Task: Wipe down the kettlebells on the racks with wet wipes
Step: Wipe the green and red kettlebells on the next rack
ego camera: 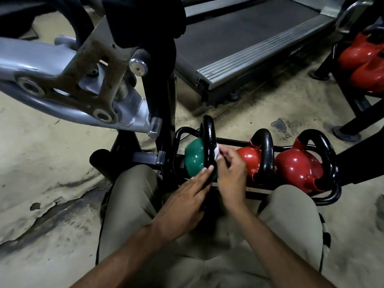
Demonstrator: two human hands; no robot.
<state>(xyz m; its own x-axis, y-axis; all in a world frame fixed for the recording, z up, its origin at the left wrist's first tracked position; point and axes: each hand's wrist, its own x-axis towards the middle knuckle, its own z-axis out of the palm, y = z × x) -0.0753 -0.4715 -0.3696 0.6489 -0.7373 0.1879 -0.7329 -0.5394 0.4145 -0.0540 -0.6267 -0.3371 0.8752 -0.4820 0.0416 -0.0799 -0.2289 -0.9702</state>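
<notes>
Three kettlebells sit on the low rack (259, 192): green kettlebell (194, 161) at its left end, two red kettlebells (249, 157) along toward the right end. Right hand (230, 173) has its fingers curled, pinching a white wet wipe (216, 154) against the right flank of the green one's black handle (207, 142), about mid-height. Left hand (187, 196) lies flat with fingers straight, touching the handle's lower near part and the green body; it holds nothing and is probably steadying. The handle loop stands upright, long axis running up and away from the person. Its top lies above and beyond the wipe, its base below. Right hand is nearer, so the stroke is likely along the loop. Can't tell if the red ones are wiped. Second rack (353, 104) at far right holds more red ones.
</notes>
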